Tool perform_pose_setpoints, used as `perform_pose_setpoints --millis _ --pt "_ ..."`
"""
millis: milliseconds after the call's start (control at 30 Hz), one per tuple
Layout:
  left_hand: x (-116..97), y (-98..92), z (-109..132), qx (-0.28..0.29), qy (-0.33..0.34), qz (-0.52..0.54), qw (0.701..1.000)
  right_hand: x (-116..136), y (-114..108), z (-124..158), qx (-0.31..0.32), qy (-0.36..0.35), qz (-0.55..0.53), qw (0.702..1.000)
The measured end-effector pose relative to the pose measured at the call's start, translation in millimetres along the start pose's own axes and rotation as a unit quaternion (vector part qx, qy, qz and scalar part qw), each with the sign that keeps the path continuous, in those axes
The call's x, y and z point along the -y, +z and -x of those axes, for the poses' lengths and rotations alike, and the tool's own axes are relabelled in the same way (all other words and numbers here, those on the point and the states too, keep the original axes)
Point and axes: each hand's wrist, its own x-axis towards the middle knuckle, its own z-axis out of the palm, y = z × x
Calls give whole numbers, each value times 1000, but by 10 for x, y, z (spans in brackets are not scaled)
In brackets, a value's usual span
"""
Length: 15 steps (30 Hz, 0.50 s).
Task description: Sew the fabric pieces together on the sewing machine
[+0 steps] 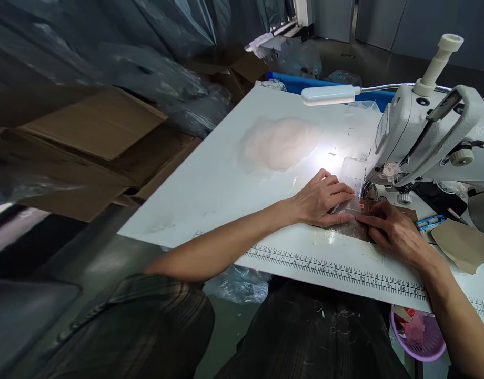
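A thin see-through piece of material (pixel 346 229) lies on the white sewing table under the machine's lamp light, its far part close to the needle. My left hand (pixel 324 200) rests palm down on it, fingers stretched towards the presser foot (pixel 366 190) and thumb pointing right. At the right edge of the piece is my right hand (pixel 395 229), its fingers bent and gripping there. The white sewing machine (pixel 415 131) stands just beyond both hands. Small red marks show near the left fingertips. The undersides of my fingers are hidden.
A printed ruler (pixel 324 267) runs along the table's front edge. Blue thread snips (pixel 429 222) and a tan piece (pixel 465 245) lie to the right. Open cardboard boxes (pixel 96 126) stand left. A purple basket (pixel 421 350) with scraps is below the table.
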Motion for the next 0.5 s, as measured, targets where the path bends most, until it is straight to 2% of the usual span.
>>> perform_pose_setpoints --millis 100,500 --pt "26 31 18 14 -2 18 1000 -3 -4 1 0 -2 -1 1000" --pt "20 93 44 -1 11 46 999 29 -32 -11 16 2 1 1000"
